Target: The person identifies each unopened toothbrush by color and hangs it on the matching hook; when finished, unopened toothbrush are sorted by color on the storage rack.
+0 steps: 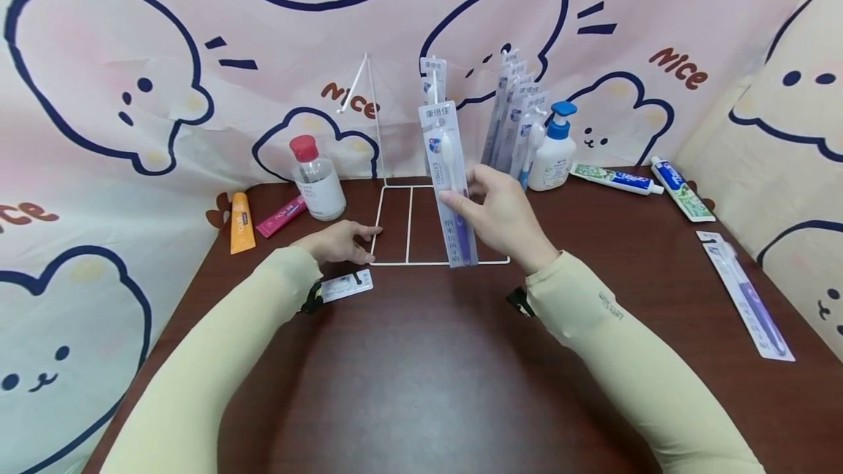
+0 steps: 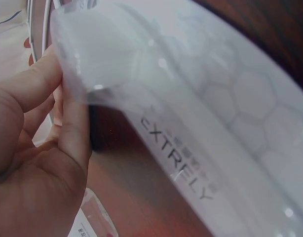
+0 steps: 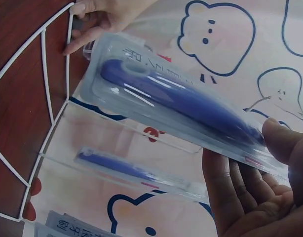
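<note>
My right hand (image 1: 503, 214) grips a packaged toothbrush (image 1: 449, 185) with a purple handle, thumb in front and fingers behind, upright before the white wire rack (image 1: 409, 225). In the right wrist view its blue-purple handle end points away from the palm. My left hand (image 1: 336, 242) rests its fingertips on the left side of the rack's base. A second packaged toothbrush (image 1: 347, 285) lies by the left wrist, partly hidden under the arm; it looms large in the left wrist view. One packaged toothbrush (image 1: 433, 68) hangs on the middle hook, and several packaged toothbrushes (image 1: 516, 112) on the right one.
Left of the rack are a red-capped bottle (image 1: 320, 185), a pink tube (image 1: 282, 216) and an orange tube (image 1: 241, 224). To the right stand a blue-topped pump bottle (image 1: 553, 156) and two toothpaste tubes (image 1: 615, 178). Another packaged toothbrush (image 1: 744, 291) lies near the right edge.
</note>
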A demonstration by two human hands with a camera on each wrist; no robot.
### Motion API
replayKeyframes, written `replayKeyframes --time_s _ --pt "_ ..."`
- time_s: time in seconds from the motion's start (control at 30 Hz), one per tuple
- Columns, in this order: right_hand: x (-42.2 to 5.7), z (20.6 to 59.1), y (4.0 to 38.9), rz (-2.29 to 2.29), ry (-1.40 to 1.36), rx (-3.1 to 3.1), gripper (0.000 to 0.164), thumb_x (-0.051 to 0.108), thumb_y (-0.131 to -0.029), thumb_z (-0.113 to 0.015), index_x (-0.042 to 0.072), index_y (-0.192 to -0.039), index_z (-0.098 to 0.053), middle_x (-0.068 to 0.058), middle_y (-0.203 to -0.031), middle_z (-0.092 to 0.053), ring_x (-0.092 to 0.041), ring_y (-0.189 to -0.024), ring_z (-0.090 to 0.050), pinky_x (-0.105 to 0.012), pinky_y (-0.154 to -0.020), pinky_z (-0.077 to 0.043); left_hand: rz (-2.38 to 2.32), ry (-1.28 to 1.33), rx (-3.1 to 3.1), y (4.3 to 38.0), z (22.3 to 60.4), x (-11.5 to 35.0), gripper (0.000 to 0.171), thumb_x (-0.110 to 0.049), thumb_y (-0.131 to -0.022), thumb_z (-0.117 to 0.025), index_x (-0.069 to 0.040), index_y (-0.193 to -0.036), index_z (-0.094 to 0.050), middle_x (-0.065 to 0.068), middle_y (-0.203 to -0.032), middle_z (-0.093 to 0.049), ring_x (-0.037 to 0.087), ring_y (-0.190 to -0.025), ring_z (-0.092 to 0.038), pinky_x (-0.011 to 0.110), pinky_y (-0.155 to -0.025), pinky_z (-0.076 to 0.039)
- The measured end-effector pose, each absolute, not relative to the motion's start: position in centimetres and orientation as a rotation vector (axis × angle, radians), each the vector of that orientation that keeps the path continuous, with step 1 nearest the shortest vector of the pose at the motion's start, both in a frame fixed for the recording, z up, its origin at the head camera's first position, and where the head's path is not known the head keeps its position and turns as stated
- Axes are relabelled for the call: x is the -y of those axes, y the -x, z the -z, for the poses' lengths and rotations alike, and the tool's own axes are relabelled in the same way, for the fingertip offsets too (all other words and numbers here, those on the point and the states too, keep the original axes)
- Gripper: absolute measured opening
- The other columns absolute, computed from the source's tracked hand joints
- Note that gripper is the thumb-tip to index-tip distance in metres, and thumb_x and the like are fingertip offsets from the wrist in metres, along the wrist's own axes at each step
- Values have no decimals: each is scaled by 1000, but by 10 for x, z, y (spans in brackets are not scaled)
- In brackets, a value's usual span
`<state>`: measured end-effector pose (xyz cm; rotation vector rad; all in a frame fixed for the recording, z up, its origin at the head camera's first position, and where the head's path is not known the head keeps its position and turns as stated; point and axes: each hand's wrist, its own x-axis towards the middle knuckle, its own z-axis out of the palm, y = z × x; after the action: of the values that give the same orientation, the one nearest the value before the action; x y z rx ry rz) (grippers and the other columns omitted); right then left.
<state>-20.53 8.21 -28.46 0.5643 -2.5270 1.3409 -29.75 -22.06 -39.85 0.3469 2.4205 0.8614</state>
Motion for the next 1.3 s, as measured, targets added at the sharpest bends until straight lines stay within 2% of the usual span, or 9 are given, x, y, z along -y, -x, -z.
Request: replayKeyframes --time_s 0.1,0.23,0.33,0.53,0.63,0.93,1.17,1.3 --pt "-79 287 215 -1300 -541 2541 32 40 -84 -64 15 -104 -60 1 -103 -64 -11 -84 -62 -36 -66 -53 -864 -345 -2423 299 400 221 71 -21 -78 -73 -23 -141 -39 12 -127 -48 27 -114 -41 35 -87 -43" --pt "-73 292 230 -1285 -502 2568 30 41 -86 -61 16 -102 -57 -1 -103 -64 -11 -83 -61 -35 -66 -52 -873 -353 -2421 299 401 221 71 -20 -79 -73 -21 -141 -38 14 -127 -47 24 -93 -51 31 -79 -45" --pt "-68 294 243 -1304 -457 2594 29 42 -87 -58 17 -101 -55 -1 -106 -63 -12 -84 -60 -35 -67 -52 -878 -353 -2414 298 401 220 71 -19 -80 -72 -21 -141 -38 14 -127 -46 22 -81 -53 30 -74 -45" --pt "-59 296 270 -1358 -395 2609 27 40 -90 -54 15 -100 -52 -2 -103 -61 -11 -84 -59 -31 -68 -50 -852 -328 -2419 298 402 221 69 -22 -80 -72 -27 -140 -39 10 -126 -46 24 -95 -48 30 -74 -46" --pt "-54 295 283 -1395 -346 2602 29 40 -91 -53 14 -102 -51 -2 -101 -61 -12 -83 -59 -30 -69 -49 -847 -323 -2416 298 401 221 69 -23 -80 -72 -27 -140 -39 10 -126 -46 25 -94 -49 31 -75 -46" --pt "-40 293 309 -1480 -280 2613 35 37 -94 -48 10 -116 -47 -6 -112 -56 -18 -94 -58 -36 -76 -49 -841 -326 -2424 296 399 221 70 -23 -79 -72 -26 -141 -39 10 -127 -46 25 -104 -45 31 -79 -45" --pt "-37 291 318 -1505 -280 2612 39 33 -95 -47 10 -125 -45 -8 -119 -55 -21 -101 -56 -39 -81 -47 -848 -332 -2433 296 398 220 70 -23 -79 -72 -25 -141 -39 9 -128 -47 25 -105 -46 34 -85 -43" --pt "-38 293 319 -1536 -238 2605 39 35 -94 -49 11 -124 -45 -7 -116 -55 -20 -100 -57 -40 -81 -47 -852 -351 -2431 296 399 221 70 -22 -79 -72 -23 -141 -39 11 -128 -47 24 -101 -48 32 -82 -45"
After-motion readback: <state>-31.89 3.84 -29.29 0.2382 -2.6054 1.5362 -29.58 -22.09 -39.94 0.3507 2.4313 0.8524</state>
